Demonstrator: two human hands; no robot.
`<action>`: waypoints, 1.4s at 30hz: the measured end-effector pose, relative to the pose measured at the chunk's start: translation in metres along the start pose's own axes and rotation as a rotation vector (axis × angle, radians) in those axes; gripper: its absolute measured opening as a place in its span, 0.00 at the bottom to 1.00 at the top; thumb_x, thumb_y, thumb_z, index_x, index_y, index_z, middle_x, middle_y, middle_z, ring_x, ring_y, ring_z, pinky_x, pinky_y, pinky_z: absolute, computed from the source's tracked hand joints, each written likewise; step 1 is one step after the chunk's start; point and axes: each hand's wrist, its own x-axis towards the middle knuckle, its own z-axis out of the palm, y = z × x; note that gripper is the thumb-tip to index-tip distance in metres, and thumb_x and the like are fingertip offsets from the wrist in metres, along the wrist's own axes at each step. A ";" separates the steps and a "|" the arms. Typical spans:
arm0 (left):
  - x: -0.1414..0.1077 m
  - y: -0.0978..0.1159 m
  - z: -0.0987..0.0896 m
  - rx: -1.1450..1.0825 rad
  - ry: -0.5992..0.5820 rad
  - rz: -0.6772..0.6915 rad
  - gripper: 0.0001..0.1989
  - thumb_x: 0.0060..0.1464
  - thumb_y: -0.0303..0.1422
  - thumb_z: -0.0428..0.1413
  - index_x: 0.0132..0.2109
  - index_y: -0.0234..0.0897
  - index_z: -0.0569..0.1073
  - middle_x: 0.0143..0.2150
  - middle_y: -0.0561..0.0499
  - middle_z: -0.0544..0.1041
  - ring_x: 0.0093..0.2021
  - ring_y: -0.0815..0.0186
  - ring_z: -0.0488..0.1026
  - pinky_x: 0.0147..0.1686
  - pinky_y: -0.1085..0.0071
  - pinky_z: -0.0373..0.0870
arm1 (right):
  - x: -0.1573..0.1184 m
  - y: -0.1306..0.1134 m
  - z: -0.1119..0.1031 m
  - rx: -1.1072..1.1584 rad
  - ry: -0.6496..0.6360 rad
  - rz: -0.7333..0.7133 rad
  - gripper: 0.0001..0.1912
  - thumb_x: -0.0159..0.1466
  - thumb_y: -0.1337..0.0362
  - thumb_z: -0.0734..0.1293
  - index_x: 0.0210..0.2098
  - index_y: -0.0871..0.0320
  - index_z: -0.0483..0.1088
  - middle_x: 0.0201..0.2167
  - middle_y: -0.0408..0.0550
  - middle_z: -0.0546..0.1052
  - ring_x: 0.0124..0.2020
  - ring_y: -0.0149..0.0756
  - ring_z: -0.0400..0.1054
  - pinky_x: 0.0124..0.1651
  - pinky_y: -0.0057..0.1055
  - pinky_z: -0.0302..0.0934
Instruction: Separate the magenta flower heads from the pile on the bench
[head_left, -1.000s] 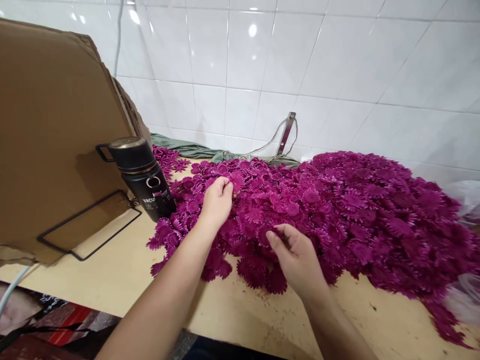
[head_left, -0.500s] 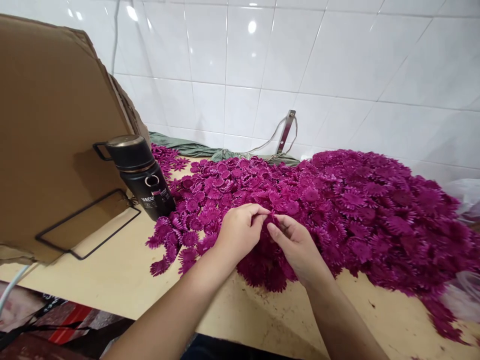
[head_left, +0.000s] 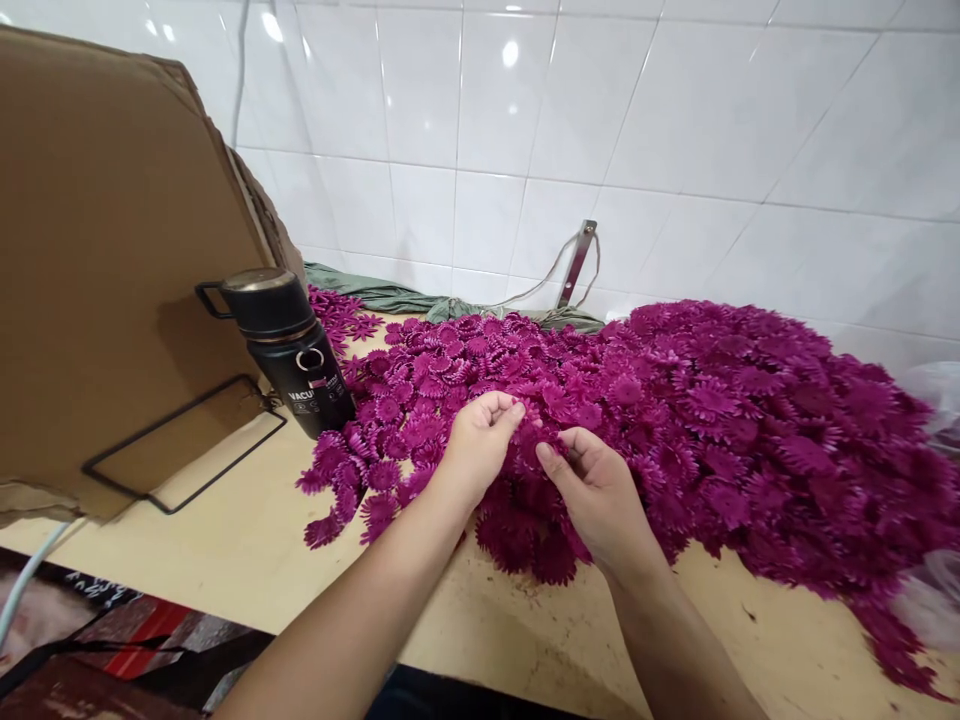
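A large heap of magenta artificial flower heads (head_left: 720, 400) spreads over the table, and both hands are at its front middle. My right hand (head_left: 596, 485) pinches a magenta artificial flower (head_left: 531, 450) between thumb and forefinger. My left hand (head_left: 484, 440) is a little to the left and higher, its thumb pressed against the forefinger. Whatever lies in that left pinch is too small to make out against the flowers. Darker flowers (head_left: 532, 545) lie below the hands at the heap's front edge.
Left of the heap stands a black vacuum flask (head_left: 300, 360). Behind it leans a large cardboard sheet (head_left: 112, 250) with a black wire stand (head_left: 180, 500). Green cloth (head_left: 375, 290) and a metal bracket (head_left: 576, 262) are by the tiled wall. Clear plastic bags (head_left: 934, 600) lie at the right.
My hands have moved apart: the left has drawn slightly up and away from the flower, while the right keeps hold of it. The camera view has shifted slightly.
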 end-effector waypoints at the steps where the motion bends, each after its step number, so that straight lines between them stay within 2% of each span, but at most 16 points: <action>1: 0.006 0.001 -0.002 -0.063 0.061 -0.036 0.09 0.53 0.28 0.49 0.25 0.36 0.64 0.20 0.57 0.68 0.21 0.73 0.65 0.26 0.76 0.65 | -0.003 0.000 -0.001 -0.007 -0.020 -0.002 0.12 0.53 0.55 0.66 0.23 0.57 0.65 0.17 0.39 0.63 0.19 0.28 0.55 0.23 0.26 0.54; 4: 0.023 0.004 -0.013 -0.127 0.227 -0.075 0.09 0.56 0.28 0.46 0.28 0.36 0.64 0.23 0.56 0.69 0.21 0.74 0.66 0.26 0.76 0.65 | -0.009 0.002 -0.005 0.005 -0.090 0.019 0.10 0.55 0.57 0.66 0.28 0.57 0.68 0.20 0.42 0.69 0.22 0.31 0.61 0.25 0.27 0.59; 7: 0.029 0.003 -0.021 0.047 0.126 0.011 0.02 0.50 0.25 0.53 0.32 0.35 0.68 0.28 0.54 0.71 0.29 0.72 0.70 0.35 0.72 0.68 | -0.006 0.004 -0.010 0.067 -0.082 0.049 0.11 0.53 0.57 0.67 0.32 0.58 0.70 0.26 0.46 0.74 0.27 0.34 0.66 0.31 0.30 0.62; 8: 0.028 0.002 -0.022 0.160 0.073 0.058 0.05 0.47 0.23 0.55 0.33 0.35 0.69 0.31 0.53 0.72 0.33 0.69 0.71 0.40 0.69 0.69 | -0.003 0.005 -0.011 0.071 -0.075 0.063 0.12 0.53 0.57 0.68 0.32 0.58 0.70 0.26 0.46 0.74 0.27 0.34 0.66 0.31 0.30 0.62; 10: 0.021 0.001 -0.021 0.386 0.040 0.182 0.10 0.44 0.21 0.56 0.36 0.35 0.72 0.39 0.48 0.72 0.43 0.64 0.70 0.49 0.63 0.65 | 0.003 0.004 -0.012 0.037 -0.044 0.087 0.13 0.52 0.54 0.68 0.27 0.59 0.69 0.21 0.42 0.70 0.22 0.31 0.61 0.26 0.28 0.58; 12: 0.009 0.002 -0.019 0.493 0.074 0.298 0.10 0.46 0.21 0.55 0.38 0.36 0.73 0.43 0.47 0.72 0.48 0.61 0.68 0.53 0.62 0.63 | 0.008 0.004 -0.011 -0.012 -0.011 0.103 0.16 0.52 0.52 0.68 0.21 0.58 0.66 0.16 0.38 0.62 0.18 0.27 0.53 0.22 0.27 0.51; 14: -0.006 0.004 -0.015 0.485 -0.005 0.343 0.08 0.50 0.25 0.54 0.39 0.37 0.73 0.41 0.48 0.73 0.44 0.63 0.70 0.48 0.64 0.66 | 0.011 0.004 -0.009 -0.026 0.009 0.109 0.19 0.51 0.50 0.68 0.18 0.57 0.62 0.14 0.36 0.57 0.17 0.26 0.49 0.21 0.26 0.47; 17: -0.021 0.005 -0.009 0.435 -0.208 0.337 0.05 0.50 0.29 0.56 0.36 0.38 0.74 0.36 0.51 0.75 0.37 0.66 0.72 0.40 0.69 0.69 | 0.012 0.006 -0.006 0.033 0.004 0.104 0.20 0.51 0.48 0.67 0.18 0.58 0.63 0.16 0.38 0.61 0.20 0.27 0.52 0.23 0.27 0.50; 19: -0.023 0.002 -0.006 0.444 -0.190 0.343 0.03 0.50 0.26 0.55 0.33 0.38 0.73 0.34 0.52 0.75 0.36 0.67 0.72 0.39 0.71 0.68 | 0.010 0.007 -0.004 0.102 -0.019 0.108 0.19 0.52 0.48 0.67 0.22 0.59 0.67 0.18 0.40 0.64 0.22 0.28 0.54 0.26 0.27 0.52; 24: -0.009 -0.002 -0.012 0.521 -0.007 0.238 0.06 0.52 0.25 0.50 0.28 0.37 0.68 0.24 0.55 0.70 0.27 0.69 0.68 0.31 0.71 0.65 | 0.001 0.005 0.001 0.201 -0.071 0.163 0.18 0.47 0.52 0.71 0.28 0.59 0.69 0.21 0.40 0.67 0.22 0.28 0.56 0.26 0.26 0.53; 26: -0.008 0.002 -0.016 0.508 -0.040 0.225 0.05 0.53 0.27 0.50 0.30 0.36 0.68 0.25 0.55 0.70 0.27 0.69 0.67 0.31 0.72 0.65 | 0.000 0.004 0.001 0.183 -0.054 0.176 0.18 0.47 0.51 0.71 0.25 0.59 0.68 0.19 0.39 0.65 0.21 0.27 0.54 0.25 0.25 0.51; 30: -0.018 0.009 -0.016 0.488 -0.221 0.311 0.04 0.50 0.30 0.55 0.35 0.37 0.71 0.36 0.50 0.73 0.36 0.66 0.71 0.37 0.70 0.67 | 0.004 0.004 -0.001 0.144 0.015 0.196 0.22 0.45 0.46 0.70 0.18 0.58 0.62 0.14 0.35 0.56 0.18 0.24 0.46 0.21 0.25 0.44; 32: -0.021 0.006 -0.012 0.487 -0.255 0.328 0.02 0.50 0.29 0.55 0.33 0.38 0.71 0.34 0.51 0.74 0.36 0.65 0.71 0.38 0.70 0.66 | 0.005 0.006 -0.001 0.158 0.018 0.192 0.22 0.46 0.45 0.70 0.18 0.58 0.62 0.14 0.35 0.57 0.18 0.24 0.47 0.21 0.25 0.44; 35: -0.018 0.000 -0.005 0.424 -0.179 0.283 0.06 0.50 0.26 0.52 0.27 0.37 0.70 0.27 0.54 0.73 0.30 0.67 0.69 0.35 0.71 0.64 | 0.005 0.007 0.001 0.194 -0.018 0.176 0.20 0.47 0.47 0.69 0.23 0.59 0.66 0.16 0.36 0.61 0.19 0.25 0.50 0.23 0.25 0.48; 39: -0.003 0.000 -0.003 0.127 -0.021 0.075 0.07 0.47 0.24 0.52 0.24 0.36 0.66 0.19 0.58 0.66 0.22 0.71 0.64 0.27 0.75 0.61 | -0.002 -0.001 0.003 0.138 -0.037 0.067 0.13 0.50 0.55 0.69 0.26 0.58 0.66 0.20 0.39 0.66 0.22 0.28 0.57 0.26 0.26 0.55; 42: 0.012 0.007 -0.013 -0.088 0.175 -0.038 0.08 0.51 0.25 0.48 0.25 0.37 0.64 0.20 0.58 0.67 0.22 0.71 0.67 0.28 0.75 0.63 | -0.013 -0.007 0.001 0.036 -0.121 0.011 0.08 0.54 0.59 0.66 0.27 0.58 0.68 0.21 0.41 0.69 0.23 0.30 0.61 0.27 0.27 0.58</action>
